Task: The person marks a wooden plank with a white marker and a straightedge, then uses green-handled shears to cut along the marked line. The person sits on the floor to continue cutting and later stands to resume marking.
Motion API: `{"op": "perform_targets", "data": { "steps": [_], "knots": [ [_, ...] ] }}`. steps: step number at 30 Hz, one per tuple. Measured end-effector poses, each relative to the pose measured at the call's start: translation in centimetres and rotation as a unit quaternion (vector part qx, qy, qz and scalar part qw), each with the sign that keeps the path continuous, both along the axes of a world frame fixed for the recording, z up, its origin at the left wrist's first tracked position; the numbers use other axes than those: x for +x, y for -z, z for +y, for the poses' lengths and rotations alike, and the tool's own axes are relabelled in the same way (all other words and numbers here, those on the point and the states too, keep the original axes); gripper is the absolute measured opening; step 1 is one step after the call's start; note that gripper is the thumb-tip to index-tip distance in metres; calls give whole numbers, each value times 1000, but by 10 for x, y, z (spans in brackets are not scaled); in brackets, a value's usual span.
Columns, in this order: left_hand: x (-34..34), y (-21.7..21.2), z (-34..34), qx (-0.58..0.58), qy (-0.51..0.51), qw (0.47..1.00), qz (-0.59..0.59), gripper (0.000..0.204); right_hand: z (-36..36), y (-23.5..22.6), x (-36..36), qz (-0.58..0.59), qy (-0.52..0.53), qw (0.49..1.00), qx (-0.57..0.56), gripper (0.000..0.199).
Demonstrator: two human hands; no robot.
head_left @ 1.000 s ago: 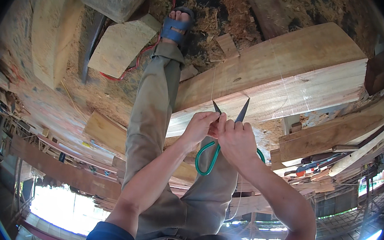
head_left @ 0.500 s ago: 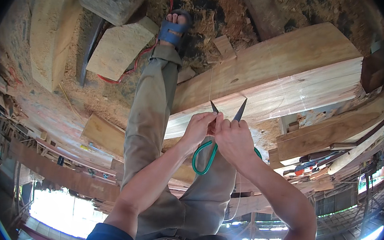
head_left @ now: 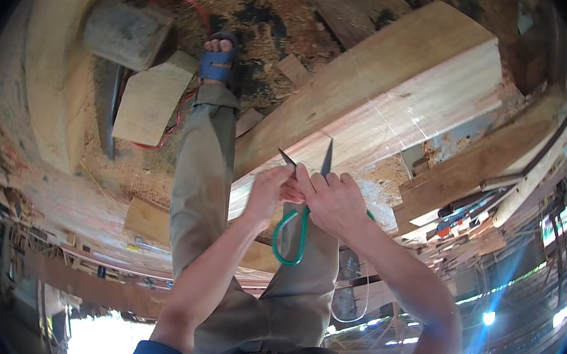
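Gripping green-handled, dark-bladed metal scissors (head_left: 303, 235) before the near edge of a long squared wooden beam (head_left: 373, 93), the right hand (head_left: 336, 206) meets the left hand (head_left: 270, 191), fingers pinched, contents unclear; blades parted, no completed cut visible.

a wide fisheye view, worn on the head, looks down close over the hands (head_left: 332, 203), past legs (head_left: 203, 176) to the floor (head_left: 245, 3).
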State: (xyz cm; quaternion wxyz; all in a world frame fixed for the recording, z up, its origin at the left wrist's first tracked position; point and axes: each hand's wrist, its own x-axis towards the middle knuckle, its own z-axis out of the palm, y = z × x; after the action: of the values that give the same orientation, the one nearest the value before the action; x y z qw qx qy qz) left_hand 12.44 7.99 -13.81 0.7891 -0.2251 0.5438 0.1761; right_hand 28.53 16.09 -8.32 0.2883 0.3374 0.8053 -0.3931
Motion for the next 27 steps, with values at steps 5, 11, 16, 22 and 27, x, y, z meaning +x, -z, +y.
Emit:
{"op": "perform_targets", "data": {
  "steps": [5,11,16,22,27],
  "knots": [
    [-10,1,22,72,-12,995,68,42,-3,-1,2,27,517,854,49,55],
    [12,0,36,72,62,987,126,40,-24,10,14,14,849,526,42,45],
    [21,4,45,113,95,975,166,32,-60,13,-4,28,996,66,-55,17],
    [16,11,64,140,119,960,211,29,-67,19,-28,129,919,-342,-148,14],
    [25,11,86,153,161,954,202,29,-60,27,0,125,874,-432,-182,19]
  ]
}}
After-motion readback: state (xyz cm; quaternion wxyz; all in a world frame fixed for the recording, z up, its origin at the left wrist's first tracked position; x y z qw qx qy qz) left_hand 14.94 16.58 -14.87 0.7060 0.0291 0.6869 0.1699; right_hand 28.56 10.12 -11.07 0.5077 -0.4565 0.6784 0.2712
